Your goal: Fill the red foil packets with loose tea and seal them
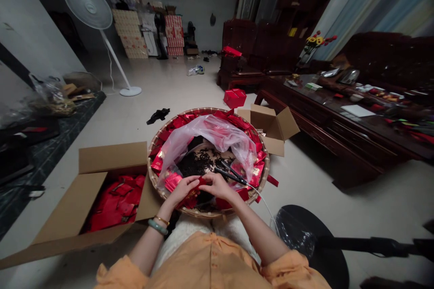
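1. Left hand [181, 191] and right hand [219, 187] sit close together, fingertips pinching a small red packet [200, 182] from both sides, just above a round woven bamboo tray [267, 162];
2. black tongs [230, 174] with a white cord lie just beyond the right hand, beside dark loose tea [191, 165];
3. a clear plastic bag [210, 137] lies ahead of both hands;
4. left of the grip, an open cardboard box [111, 162] holds red packets; a white standing fan [90, 6] stands far ahead.
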Demonstrator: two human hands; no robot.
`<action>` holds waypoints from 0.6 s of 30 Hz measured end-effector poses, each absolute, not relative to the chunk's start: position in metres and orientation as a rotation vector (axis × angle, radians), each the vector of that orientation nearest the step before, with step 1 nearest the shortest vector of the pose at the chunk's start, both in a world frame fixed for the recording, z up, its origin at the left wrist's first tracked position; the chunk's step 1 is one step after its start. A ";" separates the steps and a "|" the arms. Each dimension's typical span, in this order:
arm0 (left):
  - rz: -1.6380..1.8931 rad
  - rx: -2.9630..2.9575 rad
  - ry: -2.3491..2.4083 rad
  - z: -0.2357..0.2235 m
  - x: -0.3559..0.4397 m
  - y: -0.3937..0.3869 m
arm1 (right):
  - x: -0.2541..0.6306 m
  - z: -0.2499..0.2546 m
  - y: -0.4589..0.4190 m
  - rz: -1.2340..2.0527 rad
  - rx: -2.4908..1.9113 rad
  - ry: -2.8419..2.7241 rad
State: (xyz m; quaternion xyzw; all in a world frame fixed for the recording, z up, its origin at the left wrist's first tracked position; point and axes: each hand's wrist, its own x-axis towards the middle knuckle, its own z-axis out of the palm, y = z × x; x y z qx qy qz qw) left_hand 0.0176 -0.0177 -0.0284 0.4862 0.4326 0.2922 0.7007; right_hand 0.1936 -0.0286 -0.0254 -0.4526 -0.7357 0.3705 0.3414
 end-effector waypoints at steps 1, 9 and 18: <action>0.646 1.109 0.964 -0.028 0.019 -0.018 | 0.194 -0.025 -0.028 1.005 -1.171 -1.920; 0.587 1.282 1.005 -0.027 0.009 -0.013 | 0.193 -0.035 -0.032 1.361 -1.007 -1.771; 0.584 1.629 1.093 -0.024 0.004 -0.015 | 0.200 -0.041 -0.032 1.505 -1.066 -1.500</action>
